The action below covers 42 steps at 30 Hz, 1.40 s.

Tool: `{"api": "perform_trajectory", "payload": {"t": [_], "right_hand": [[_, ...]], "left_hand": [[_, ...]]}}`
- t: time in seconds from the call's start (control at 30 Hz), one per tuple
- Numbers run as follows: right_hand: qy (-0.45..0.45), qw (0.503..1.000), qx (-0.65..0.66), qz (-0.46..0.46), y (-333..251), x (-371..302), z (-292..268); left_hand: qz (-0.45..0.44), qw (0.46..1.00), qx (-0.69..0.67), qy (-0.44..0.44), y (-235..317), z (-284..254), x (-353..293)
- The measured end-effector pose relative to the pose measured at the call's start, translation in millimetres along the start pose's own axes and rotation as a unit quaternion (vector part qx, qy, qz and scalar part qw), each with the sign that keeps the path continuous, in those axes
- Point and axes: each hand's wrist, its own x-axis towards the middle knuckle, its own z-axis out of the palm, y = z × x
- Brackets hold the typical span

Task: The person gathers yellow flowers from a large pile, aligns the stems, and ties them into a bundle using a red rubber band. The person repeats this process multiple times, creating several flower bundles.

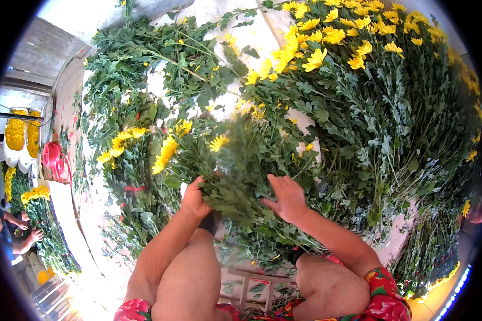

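My left hand is closed around the leafy stems of a bunch of yellow chrysanthemums, just above my left knee. The bunch's yellow heads point away to the upper left, and its lower stems spread toward my right side. Beside those leaves is my right hand, thumb and fingers apart, holding nothing; whether it touches the leaves I cannot tell. A finished-looking row of chrysanthemums lies left of my hands, with a red tie around its stems.
A large heap of yellow chrysanthemums fills the right side. Loose green stems cover the upper left. A red roll of tape or string sits far left, near flowers wrapped in white. Another person's hand shows at the left edge.
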Motion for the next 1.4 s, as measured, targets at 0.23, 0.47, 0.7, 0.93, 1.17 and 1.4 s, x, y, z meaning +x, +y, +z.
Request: {"api": "perform_trajectory", "payload": {"t": [0.23, 0.47, 0.7, 0.93, 1.17, 1.4], "right_hand": [[0.082, 0.934, 0.285, 0.202, 27.0, -4.4, -1.7], [0.244, 0.842, 0.451, 0.166, 13.7, 16.0, -73.2], [0.187, 0.956, 0.225, -0.022, -25.2, -9.6, -77.3], [0.137, 0.962, 0.228, -0.057, -21.4, -11.0, -58.6], [0.084, 0.986, 0.139, -0.042, -26.4, -16.6, -54.7], [0.166, 0.985, -0.021, -0.041, 59.7, 26.1, -99.6]], "left_hand": [[-0.003, 0.999, 0.029, 0.034, -5.1, 30.4, 1.1], [-0.027, 0.998, 0.044, -0.029, -7.9, 84.2, 9.1], [-0.002, 0.993, 0.116, -0.016, -7.5, 114.1, 11.3], [0.017, 0.993, 0.099, -0.063, -9.7, 102.7, 20.1], [0.051, 0.980, 0.171, -0.091, -19.6, 112.2, 6.3], [0.009, 0.996, 0.084, -0.020, -17.7, 108.3, 10.5]]}}
